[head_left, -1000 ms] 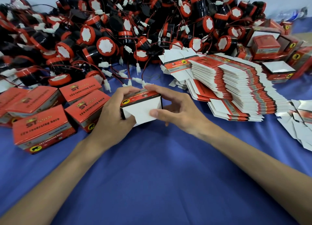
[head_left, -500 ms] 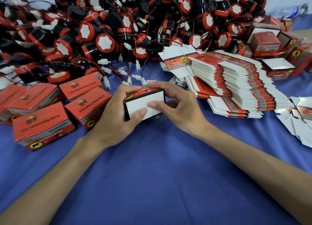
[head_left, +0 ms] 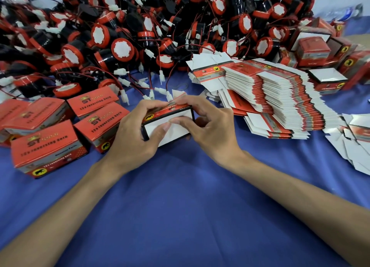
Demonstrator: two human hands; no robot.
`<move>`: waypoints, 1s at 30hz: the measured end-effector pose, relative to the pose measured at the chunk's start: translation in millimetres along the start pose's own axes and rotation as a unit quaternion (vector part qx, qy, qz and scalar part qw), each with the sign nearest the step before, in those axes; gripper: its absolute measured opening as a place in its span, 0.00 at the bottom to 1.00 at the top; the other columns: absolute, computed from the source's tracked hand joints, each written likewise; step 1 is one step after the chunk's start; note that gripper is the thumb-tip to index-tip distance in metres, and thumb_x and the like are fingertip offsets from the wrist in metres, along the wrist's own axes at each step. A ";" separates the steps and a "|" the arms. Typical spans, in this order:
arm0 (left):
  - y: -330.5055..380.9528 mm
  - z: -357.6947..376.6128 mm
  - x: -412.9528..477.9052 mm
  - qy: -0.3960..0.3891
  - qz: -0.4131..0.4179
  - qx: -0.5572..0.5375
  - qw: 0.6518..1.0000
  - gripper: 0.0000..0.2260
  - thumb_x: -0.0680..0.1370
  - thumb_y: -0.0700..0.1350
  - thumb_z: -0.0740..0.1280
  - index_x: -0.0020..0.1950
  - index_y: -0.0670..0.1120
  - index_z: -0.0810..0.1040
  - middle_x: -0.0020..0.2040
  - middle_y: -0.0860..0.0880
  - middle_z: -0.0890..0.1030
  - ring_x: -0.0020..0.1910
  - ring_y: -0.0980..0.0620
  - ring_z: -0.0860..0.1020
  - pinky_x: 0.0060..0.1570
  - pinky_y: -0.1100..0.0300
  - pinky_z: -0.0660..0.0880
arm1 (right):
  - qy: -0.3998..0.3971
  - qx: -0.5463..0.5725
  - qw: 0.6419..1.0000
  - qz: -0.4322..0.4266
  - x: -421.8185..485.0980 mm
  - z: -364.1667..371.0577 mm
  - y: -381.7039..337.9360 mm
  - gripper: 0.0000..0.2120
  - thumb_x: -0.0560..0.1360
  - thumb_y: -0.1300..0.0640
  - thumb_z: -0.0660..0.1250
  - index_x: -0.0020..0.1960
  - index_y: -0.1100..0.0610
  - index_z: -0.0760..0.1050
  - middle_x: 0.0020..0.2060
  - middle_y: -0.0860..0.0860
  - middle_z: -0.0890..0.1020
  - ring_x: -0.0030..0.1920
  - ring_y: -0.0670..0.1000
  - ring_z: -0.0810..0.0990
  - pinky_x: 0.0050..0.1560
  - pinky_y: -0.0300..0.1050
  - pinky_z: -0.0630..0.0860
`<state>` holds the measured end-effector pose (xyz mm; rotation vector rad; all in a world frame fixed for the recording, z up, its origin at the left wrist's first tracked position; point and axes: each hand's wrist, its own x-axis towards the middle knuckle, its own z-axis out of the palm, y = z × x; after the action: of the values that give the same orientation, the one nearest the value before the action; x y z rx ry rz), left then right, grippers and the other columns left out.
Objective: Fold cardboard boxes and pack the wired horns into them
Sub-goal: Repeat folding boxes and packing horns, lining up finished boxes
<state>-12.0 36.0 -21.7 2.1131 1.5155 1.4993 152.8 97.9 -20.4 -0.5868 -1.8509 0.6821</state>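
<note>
Mid-worktop, left hand [head_left: 132, 136] and right hand [head_left: 208, 126] both grip a half-folded box [head_left: 170, 126], thumbs pressing its white end flap shut, so folding step; next likely needs a horn [head_left: 122, 48] from the far-edge pile.

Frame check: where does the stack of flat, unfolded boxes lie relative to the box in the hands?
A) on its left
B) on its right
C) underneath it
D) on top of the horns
B: the flat stack lies right of the box held by the left hand and right hand; folded boxes sit left.
</note>
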 end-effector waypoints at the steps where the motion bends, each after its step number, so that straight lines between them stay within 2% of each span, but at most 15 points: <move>1: 0.0 0.3 -0.1 0.001 -0.003 0.002 1.000 0.14 0.77 0.47 0.67 0.61 0.50 0.70 0.55 0.61 0.77 0.53 0.65 0.77 0.53 0.70 0.72 | 0.004 -0.014 1.000 -0.010 0.0 0.6 0.2 0.12 0.73 0.59 0.73 0.55 0.60 0.80 0.38 0.58 0.84 0.23 0.58 0.74 0.25 0.51 0.77; 3: 0.5 0.5 -0.3 0.000 -0.012 0.000 1.000 0.15 0.76 0.44 0.69 0.61 0.50 0.70 0.53 0.57 0.79 0.51 0.62 0.79 0.50 0.69 0.73 | 0.024 -0.054 0.997 -0.056 0.3 1.9 -0.4 0.11 0.72 0.61 0.73 0.53 0.61 0.81 0.39 0.49 0.84 0.24 0.50 0.72 0.29 0.34 0.74; 5: 1.2 0.6 0.0 0.001 -0.011 0.005 1.000 0.17 0.75 0.43 0.70 0.62 0.49 0.70 0.49 0.55 0.80 0.47 0.62 0.79 0.48 0.70 0.73 | 0.037 -0.085 0.991 -0.097 0.8 1.8 -0.1 0.10 0.71 0.64 0.74 0.52 0.62 0.81 0.41 0.49 0.85 0.30 0.44 0.71 0.32 0.26 0.70; 7: 1.5 1.3 -0.2 0.009 0.002 0.032 0.999 0.18 0.74 0.42 0.71 0.63 0.46 0.72 0.48 0.58 0.79 0.45 0.65 0.78 0.47 0.74 0.71 | 0.040 -0.101 0.987 -0.123 0.3 1.7 1.0 0.10 0.71 0.66 0.74 0.52 0.62 0.82 0.45 0.52 0.85 0.31 0.46 0.75 0.33 0.29 0.74; 9: 0.2 2.7 -0.7 0.014 0.007 0.060 0.998 0.18 0.73 0.42 0.70 0.62 0.41 0.75 0.47 0.59 0.78 0.44 0.64 0.78 0.46 0.75 0.71 | 0.044 -0.122 0.981 -0.144 -0.7 2.4 0.9 0.09 0.71 0.67 0.74 0.51 0.62 0.82 0.45 0.53 0.85 0.30 0.52 0.78 0.29 0.41 0.76; 11: -0.4 3.1 -1.5 0.014 -0.001 0.073 0.997 0.16 0.73 0.42 0.70 0.59 0.38 0.75 0.45 0.56 0.79 0.41 0.61 0.77 0.43 0.74 0.71 | 0.045 -0.136 0.977 -0.160 -0.2 2.6 -0.4 0.10 0.71 0.67 0.74 0.52 0.61 0.82 0.47 0.52 0.85 0.31 0.50 0.78 0.29 0.41 0.76; 13: 1.4 3.0 -2.4 0.015 -0.014 0.058 0.998 0.13 0.74 0.42 0.69 0.56 0.39 0.74 0.42 0.58 0.77 0.38 0.63 0.76 0.38 0.74 0.69 | 0.039 -0.103 0.985 -0.136 1.8 0.8 -4.8 0.14 0.71 0.65 0.74 0.56 0.60 0.80 0.51 0.52 0.84 0.35 0.44 0.78 0.35 0.35 0.77; 15: 3.7 2.1 -2.2 0.032 -0.038 0.022 0.999 0.12 0.75 0.43 0.68 0.56 0.45 0.72 0.43 0.60 0.76 0.39 0.67 0.76 0.39 0.75 0.69 | 0.017 -0.031 0.998 -0.050 4.4 -1.9 -10.0 0.23 0.70 0.60 0.75 0.62 0.55 0.73 0.55 0.48 0.82 0.35 0.44 0.79 0.38 0.35 0.77; 17: 4.5 0.9 -0.3 0.045 -0.073 -0.020 0.996 0.12 0.75 0.46 0.68 0.56 0.50 0.70 0.45 0.58 0.77 0.42 0.63 0.77 0.42 0.71 0.71 | -0.024 0.024 0.998 0.060 5.1 -2.7 -13.7 0.29 0.69 0.57 0.76 0.65 0.49 0.67 0.56 0.42 0.79 0.41 0.44 0.80 0.41 0.38 0.79; 19: 6.3 -0.6 0.8 0.039 -0.101 -0.052 0.993 0.12 0.75 0.47 0.67 0.57 0.50 0.71 0.46 0.56 0.78 0.43 0.57 0.78 0.44 0.65 0.72 | -0.065 0.059 0.988 0.128 4.0 -1.9 -13.4 0.28 0.69 0.57 0.77 0.65 0.52 0.70 0.53 0.42 0.79 0.45 0.47 0.81 0.45 0.42 0.80; 21: 8.4 -3.6 1.3 0.020 -0.105 -0.080 0.991 0.13 0.74 0.47 0.67 0.57 0.53 0.72 0.46 0.56 0.79 0.44 0.56 0.78 0.45 0.64 0.74 | -0.074 0.070 0.984 0.147 3.4 -2.3 -12.1 0.26 0.70 0.57 0.76 0.66 0.54 0.72 0.52 0.44 0.80 0.46 0.48 0.82 0.47 0.41 0.79; 23: 9.4 -6.2 1.5 0.002 -0.090 -0.099 0.991 0.16 0.70 0.50 0.65 0.58 0.54 0.71 0.47 0.55 0.79 0.46 0.54 0.78 0.45 0.62 0.74 | -0.072 0.078 0.982 0.153 4.4 -2.9 -10.8 0.25 0.71 0.57 0.75 0.66 0.54 0.73 0.53 0.45 0.81 0.48 0.46 0.81 0.48 0.36 0.77; 26: 8.3 -6.4 1.6 0.001 -0.069 -0.089 0.994 0.16 0.71 0.52 0.65 0.57 0.49 0.73 0.47 0.42 0.78 0.44 0.41 0.76 0.43 0.49 0.73 | -0.070 0.085 0.982 0.155 5.9 -3.0 -8.4 0.23 0.72 0.58 0.74 0.66 0.55 0.74 0.56 0.46 0.80 0.55 0.43 0.79 0.51 0.34 0.75; 28: 11.4 -4.5 0.8 0.019 -0.083 -0.109 0.990 0.16 0.73 0.52 0.66 0.59 0.51 0.74 0.48 0.47 0.80 0.47 0.44 0.79 0.45 0.52 0.76 | -0.065 0.071 0.986 0.139 5.8 -2.9 -7.7 0.22 0.72 0.59 0.73 0.66 0.57 0.74 0.56 0.46 0.80 0.57 0.43 0.78 0.53 0.33 0.75; 30: 13.2 -2.2 0.1 0.024 -0.095 -0.121 0.988 0.17 0.72 0.52 0.68 0.61 0.53 0.73 0.52 0.53 0.81 0.49 0.53 0.81 0.48 0.60 0.77 | -0.057 0.047 0.991 0.114 5.5 -3.0 -6.5 0.22 0.73 0.61 0.73 0.66 0.59 0.74 0.54 0.46 0.79 0.56 0.43 0.78 0.53 0.30 0.74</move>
<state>-5.3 28.8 -12.6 1.7587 1.4216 1.5845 153.1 97.4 -11.3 -0.7168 -1.8626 0.9655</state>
